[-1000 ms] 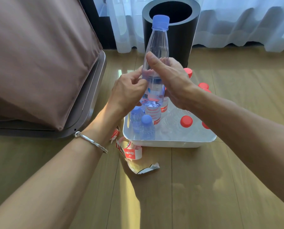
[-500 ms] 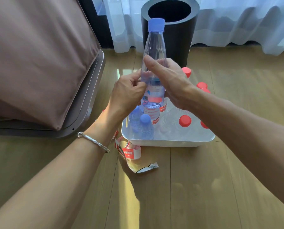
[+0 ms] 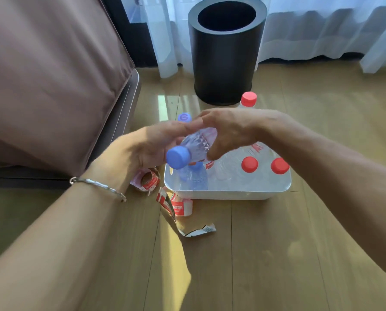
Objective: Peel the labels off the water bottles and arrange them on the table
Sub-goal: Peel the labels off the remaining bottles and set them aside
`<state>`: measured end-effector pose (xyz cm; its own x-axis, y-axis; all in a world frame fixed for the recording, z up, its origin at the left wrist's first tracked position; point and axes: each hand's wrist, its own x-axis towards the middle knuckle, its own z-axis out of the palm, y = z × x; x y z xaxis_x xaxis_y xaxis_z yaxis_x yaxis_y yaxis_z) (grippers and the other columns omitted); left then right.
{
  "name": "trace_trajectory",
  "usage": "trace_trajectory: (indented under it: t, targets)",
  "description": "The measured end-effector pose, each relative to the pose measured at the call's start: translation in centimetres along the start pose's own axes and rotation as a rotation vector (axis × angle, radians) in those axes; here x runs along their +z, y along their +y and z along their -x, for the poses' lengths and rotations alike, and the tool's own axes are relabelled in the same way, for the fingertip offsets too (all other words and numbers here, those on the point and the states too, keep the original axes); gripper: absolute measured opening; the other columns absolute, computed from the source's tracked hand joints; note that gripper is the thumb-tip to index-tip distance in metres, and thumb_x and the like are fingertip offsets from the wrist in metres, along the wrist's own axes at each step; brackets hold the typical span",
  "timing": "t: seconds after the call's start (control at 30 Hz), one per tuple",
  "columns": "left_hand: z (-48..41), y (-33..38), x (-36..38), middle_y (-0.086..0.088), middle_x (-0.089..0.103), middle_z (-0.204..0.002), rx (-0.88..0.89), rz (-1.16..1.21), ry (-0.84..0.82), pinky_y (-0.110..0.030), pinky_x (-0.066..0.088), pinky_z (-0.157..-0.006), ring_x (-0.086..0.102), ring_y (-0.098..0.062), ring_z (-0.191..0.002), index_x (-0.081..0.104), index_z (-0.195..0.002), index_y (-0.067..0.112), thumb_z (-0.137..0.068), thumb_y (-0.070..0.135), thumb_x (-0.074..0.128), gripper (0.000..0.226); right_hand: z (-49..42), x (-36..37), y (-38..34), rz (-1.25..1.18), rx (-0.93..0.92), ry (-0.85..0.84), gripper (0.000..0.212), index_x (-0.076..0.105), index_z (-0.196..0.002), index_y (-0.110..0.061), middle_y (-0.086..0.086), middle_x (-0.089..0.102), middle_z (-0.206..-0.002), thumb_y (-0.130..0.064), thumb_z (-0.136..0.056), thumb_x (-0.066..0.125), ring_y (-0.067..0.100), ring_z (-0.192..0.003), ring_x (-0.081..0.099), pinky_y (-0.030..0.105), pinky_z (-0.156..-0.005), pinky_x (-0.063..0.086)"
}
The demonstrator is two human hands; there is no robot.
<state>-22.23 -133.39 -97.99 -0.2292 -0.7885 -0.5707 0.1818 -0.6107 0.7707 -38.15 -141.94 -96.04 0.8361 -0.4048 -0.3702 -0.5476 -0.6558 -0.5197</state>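
Both bare forearms stretched forward and converging, left hand (image 3: 149,149) holding a tilted bottle (image 3: 200,143) from its left, right hand (image 3: 237,131) arched over it, fingers curled round.

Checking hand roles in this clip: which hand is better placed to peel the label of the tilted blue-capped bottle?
Right, probably. The left hand grips the bottle near its cap end, steadying it; the right hand curls over the body, where a label would sit.

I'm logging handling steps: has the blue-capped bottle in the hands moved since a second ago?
Yes. The blue-capped bottle has dropped and tipped: its cap, earlier up against the black bin, now points toward the camera over the white tub.
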Motion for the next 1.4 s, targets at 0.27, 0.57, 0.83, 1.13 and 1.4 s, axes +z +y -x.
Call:
trace_trajectory:
  t: [0.27,0.57,0.83,1.13,1.4]
  targets:
    - [-0.1,0.4,0.5,-0.011,0.064,-0.099,0.258,0.127,0.142,-0.032,0.060,-0.063,0.069,-0.018,-0.074,0.054,-0.114,0.014,-0.073,0.016,0.053,0.041,0.5,-0.6,2.0,-0.356,0.063,0.359,0.113,0.012,-0.156,-0.033,-0.005,0.008,-0.163,-0.035,-0.070,0.085,0.021,-0.147,0.021,0.036,-0.116,0.028]
    - [-1.2,-0.7,1.3,-0.018,0.060,-0.115,0.360,0.002,0.151,-0.038,0.057,-0.071,0.066,-0.026,-0.092,0.043,-0.140,0.010,-0.077,0.009,0.055,0.063,-0.5,-0.4,2.2,-0.987,0.056,0.396,0.030,0.049,-0.129,-0.009,0.011,0.062,-0.115,-0.016,-0.100,0.052,0.030,-0.100,0.070,0.048,-0.090,0.057]
    - [-1.2,-0.7,1.0,-0.012,0.072,-0.109,0.424,-0.185,0.276,-0.038,0.058,-0.071,0.073,-0.027,-0.092,0.056,-0.128,0.015,-0.083,0.025,0.074,0.050,-1.2,0.6,1.1,-0.869,-0.035,0.514,0.062,0.041,-0.148,-0.012,0.003,0.053,-0.144,-0.009,-0.091,0.066,0.018,-0.110,0.066,0.030,-0.080,0.059]
    - [-1.6,-1.0,0.1,-0.030,0.056,-0.131,0.466,-0.188,0.135,-0.065,0.047,-0.096,0.060,-0.044,-0.118,0.040,-0.142,0.006,-0.084,0.012,0.071,0.067,-1.2,0.5,1.4,-1.026,-0.065,0.317,0.059,0.041,-0.147,-0.017,0.011,0.068,-0.120,0.000,-0.093,0.058,0.021,-0.099,0.072,0.040,-0.088,0.059]
    - [-0.9,-0.9,0.5,-0.030,0.055,-0.116,0.522,-0.135,0.080,-0.051,0.057,-0.084,0.061,-0.048,-0.103,0.045,-0.135,-0.001,-0.074,0.015,0.067,0.066,-0.7,0.7,1.6,-1.052,-0.132,0.267,0.061,0.038,-0.149,-0.024,0.009,0.064,-0.128,0.000,-0.095,0.055,0.022,-0.110,0.068,0.043,-0.095,0.056]
